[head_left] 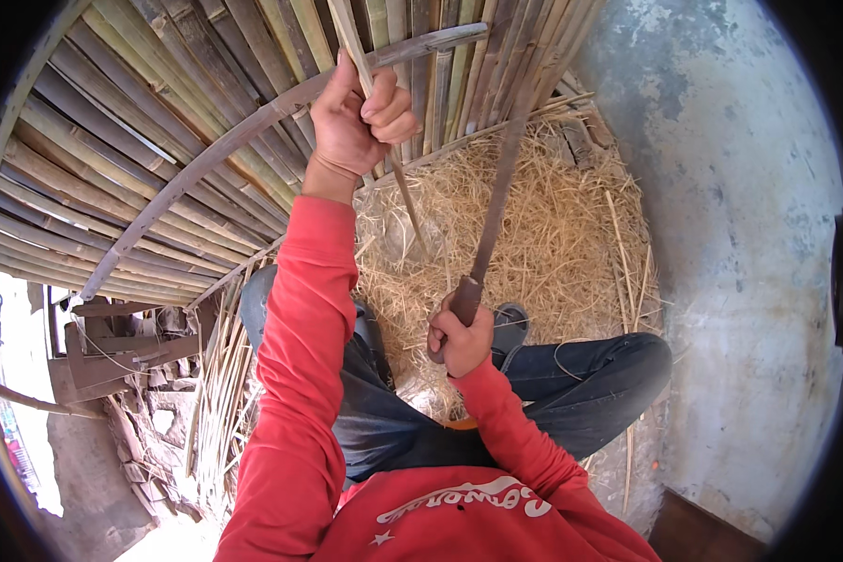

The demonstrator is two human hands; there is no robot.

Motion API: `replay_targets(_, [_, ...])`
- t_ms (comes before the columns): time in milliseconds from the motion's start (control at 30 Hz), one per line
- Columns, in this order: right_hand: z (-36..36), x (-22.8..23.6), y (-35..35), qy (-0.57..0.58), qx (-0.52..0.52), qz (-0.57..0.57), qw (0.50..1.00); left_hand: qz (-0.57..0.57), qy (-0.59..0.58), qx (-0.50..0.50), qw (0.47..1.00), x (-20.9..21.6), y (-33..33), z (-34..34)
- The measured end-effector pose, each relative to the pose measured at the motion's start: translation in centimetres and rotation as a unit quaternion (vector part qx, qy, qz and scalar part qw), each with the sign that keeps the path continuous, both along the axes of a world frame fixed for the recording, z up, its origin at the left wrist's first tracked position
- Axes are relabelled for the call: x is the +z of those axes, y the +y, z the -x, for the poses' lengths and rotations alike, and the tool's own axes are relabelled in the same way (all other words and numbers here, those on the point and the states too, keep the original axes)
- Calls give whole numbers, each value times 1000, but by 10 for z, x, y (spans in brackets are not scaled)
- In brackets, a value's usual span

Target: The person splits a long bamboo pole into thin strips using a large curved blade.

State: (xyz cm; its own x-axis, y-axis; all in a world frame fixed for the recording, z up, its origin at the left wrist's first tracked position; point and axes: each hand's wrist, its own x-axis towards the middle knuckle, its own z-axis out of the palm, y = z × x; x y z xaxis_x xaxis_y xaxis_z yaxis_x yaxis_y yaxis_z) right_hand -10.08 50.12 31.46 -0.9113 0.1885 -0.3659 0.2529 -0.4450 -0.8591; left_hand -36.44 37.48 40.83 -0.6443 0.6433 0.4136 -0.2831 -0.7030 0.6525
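Note:
My left hand [361, 117] is raised in front of a panel of bamboo slats, its fingers closed round a thin bamboo strip [408, 208]. The strip runs from the top of the view down toward the straw. In my right hand [465, 335], lower and nearer my lap, is the dark wooden handle of a machete [496, 201]. Its long brown blade points up and away, apart from the strip. The blade's far tip blends into the bamboo slats behind it.
A bamboo slat panel [183, 94] with a curved crosspiece [206, 176] fills the upper left. Pale shavings [553, 215] cover the ground before my bent legs. A bundle of thin strips [217, 403] lies at left, near broken bricks. A blue-grey wall [740, 281] rises at right.

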Motion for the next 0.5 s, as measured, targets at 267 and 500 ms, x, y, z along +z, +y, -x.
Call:
replay_targets(267, [-19, -40, -12, -121, 19, 136, 983, -14, 15, -52, 998, -2, 1, 4])
replay_targets(500, [-17, -45, 18, -279, 22, 267, 922, -30, -36, -61, 997, -15, 3, 3])
